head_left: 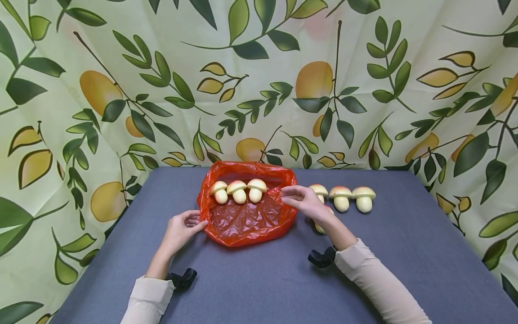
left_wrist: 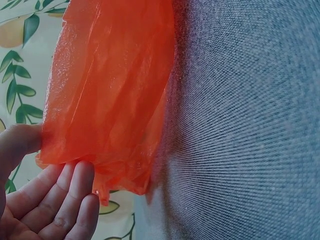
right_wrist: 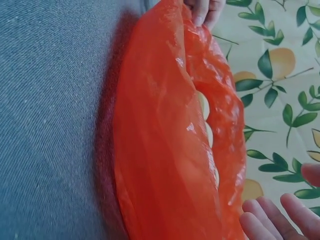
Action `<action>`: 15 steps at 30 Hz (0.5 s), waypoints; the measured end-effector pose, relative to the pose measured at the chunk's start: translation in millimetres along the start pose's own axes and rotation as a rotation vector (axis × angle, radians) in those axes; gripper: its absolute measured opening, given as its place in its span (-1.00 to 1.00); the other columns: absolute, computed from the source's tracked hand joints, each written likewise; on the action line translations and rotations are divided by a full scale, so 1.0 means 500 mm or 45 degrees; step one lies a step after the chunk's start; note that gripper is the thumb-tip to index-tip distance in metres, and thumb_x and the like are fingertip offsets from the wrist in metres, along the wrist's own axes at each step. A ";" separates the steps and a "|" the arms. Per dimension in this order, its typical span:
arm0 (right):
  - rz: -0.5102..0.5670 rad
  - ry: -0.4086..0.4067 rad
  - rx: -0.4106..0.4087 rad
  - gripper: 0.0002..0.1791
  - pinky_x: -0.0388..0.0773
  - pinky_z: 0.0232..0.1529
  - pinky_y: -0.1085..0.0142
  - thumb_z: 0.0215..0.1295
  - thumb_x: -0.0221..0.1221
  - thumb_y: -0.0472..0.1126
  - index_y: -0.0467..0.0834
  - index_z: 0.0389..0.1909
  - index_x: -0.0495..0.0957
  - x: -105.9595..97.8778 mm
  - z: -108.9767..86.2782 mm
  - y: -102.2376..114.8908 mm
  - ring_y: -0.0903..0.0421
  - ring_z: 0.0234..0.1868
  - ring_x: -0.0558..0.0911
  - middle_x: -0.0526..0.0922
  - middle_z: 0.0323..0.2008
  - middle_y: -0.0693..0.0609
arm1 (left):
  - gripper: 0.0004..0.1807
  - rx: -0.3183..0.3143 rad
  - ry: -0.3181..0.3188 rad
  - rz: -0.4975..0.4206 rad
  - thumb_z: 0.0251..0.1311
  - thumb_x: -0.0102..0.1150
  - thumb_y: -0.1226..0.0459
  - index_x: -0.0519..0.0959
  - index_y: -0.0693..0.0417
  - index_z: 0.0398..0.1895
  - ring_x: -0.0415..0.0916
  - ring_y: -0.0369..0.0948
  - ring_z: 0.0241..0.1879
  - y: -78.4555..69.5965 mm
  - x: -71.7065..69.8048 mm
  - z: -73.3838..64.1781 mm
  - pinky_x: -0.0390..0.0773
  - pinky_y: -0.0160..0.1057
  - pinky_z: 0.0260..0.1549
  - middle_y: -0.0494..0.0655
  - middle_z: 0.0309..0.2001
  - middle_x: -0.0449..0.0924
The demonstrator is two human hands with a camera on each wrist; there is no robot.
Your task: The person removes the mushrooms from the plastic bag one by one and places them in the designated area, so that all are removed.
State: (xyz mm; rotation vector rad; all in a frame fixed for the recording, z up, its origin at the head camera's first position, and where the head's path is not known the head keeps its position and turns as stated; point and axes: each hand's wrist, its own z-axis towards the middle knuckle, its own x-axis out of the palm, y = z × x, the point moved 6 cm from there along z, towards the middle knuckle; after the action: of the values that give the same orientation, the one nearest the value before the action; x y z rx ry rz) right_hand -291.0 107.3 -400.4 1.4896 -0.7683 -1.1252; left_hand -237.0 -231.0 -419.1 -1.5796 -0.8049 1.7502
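Observation:
A red plastic bag lies with its mouth spread wide, and three toy-like mushrooms with cream stems and reddish-yellow caps sit in a row inside it. At the bag's left rim my left hand pinches the plastic between thumb and fingers; the left wrist view shows the thumb on one side of the red film and the fingers at the other. My right hand is by the right rim, its fingers extended and holding nothing. In the right wrist view its fingers are apart from each other beside the bag.
Several more mushrooms stand on the grey cloth-covered table to the right of the bag; my right hand and forearm partly cover two of them. Behind the table hangs a leaf-and-fruit patterned curtain.

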 end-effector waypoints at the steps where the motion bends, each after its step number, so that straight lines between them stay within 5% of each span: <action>1: -0.005 -0.006 -0.001 -0.53 0.54 0.02 0.49 0.29 0.17 -0.31 -0.44 0.18 0.40 0.004 0.004 0.000 0.18 0.04 0.66 0.46 0.20 -0.45 | -0.61 0.000 0.000 -0.002 0.11 0.34 0.32 0.57 0.39 -0.03 0.60 -0.32 -0.33 0.000 0.000 0.000 0.57 -0.54 -0.31 0.27 -0.21 0.68; 6: -0.041 -0.046 0.013 -0.55 0.57 -0.01 0.45 0.28 0.18 -0.32 -0.44 0.15 0.44 0.025 0.022 -0.004 0.20 -0.03 0.67 0.51 0.15 -0.43 | -0.61 0.009 0.003 0.006 0.11 0.34 0.31 0.58 0.38 -0.03 0.62 -0.28 -0.31 -0.001 0.001 -0.001 0.57 -0.53 -0.31 0.26 -0.21 0.68; 15: -0.113 -0.051 0.035 -0.55 0.65 0.04 0.22 0.27 0.16 -0.33 -0.48 0.13 0.43 0.071 0.041 -0.013 -0.22 0.12 0.61 0.55 0.10 -0.44 | -0.62 0.007 -0.012 0.001 0.10 0.34 0.34 0.58 0.38 -0.03 0.60 -0.34 -0.33 0.004 0.003 0.002 0.58 -0.52 -0.29 0.26 -0.20 0.69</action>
State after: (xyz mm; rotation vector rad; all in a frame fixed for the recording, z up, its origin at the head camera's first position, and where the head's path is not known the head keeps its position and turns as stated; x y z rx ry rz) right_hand -298.5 69.1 -415.2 1.5409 -0.7538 -1.2188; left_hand -238.3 -231.0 -421.3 -1.5696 -0.8037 1.7605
